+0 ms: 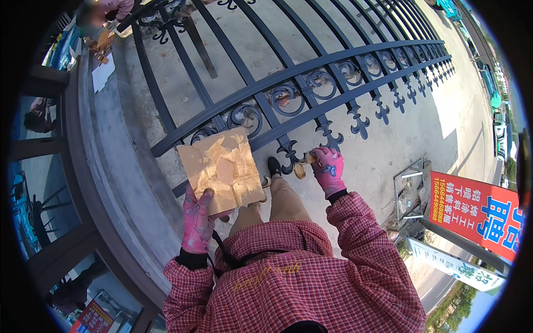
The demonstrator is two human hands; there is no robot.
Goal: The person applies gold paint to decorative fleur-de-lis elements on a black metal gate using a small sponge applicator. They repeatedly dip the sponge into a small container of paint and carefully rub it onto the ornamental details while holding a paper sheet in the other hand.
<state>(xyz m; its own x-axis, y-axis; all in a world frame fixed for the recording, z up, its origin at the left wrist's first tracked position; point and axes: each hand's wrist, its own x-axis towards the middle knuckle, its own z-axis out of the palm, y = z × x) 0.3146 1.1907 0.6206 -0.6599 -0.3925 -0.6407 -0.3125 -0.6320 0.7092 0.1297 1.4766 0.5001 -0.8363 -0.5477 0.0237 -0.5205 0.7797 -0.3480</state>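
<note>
Head view — gold sheet [224, 168] in left hand [197, 222], brush [302, 166] in right hand [328, 169].

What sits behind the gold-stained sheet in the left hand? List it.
Behind the gold-stained sheet runs the dark iron fence: a scroll ring peeks above its top edge. The rail stretch directly behind is covered.

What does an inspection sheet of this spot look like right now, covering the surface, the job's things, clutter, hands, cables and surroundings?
Surface: pale concrete roof with a curved ledge at the left.
Job's things: dark metal fence with scrolls and pointed finials; gold-smeared cardboard sheet; small brush at a finial.
Clutter: white paper on the ledge; metal frame at the right edge.
Hands: left hand, pink-gloved, grips the cardboard; right hand, pink-gloved, holds the brush.
Cables: nothing seen.
Surroundings: another person at far left; red sign; street below.
</note>
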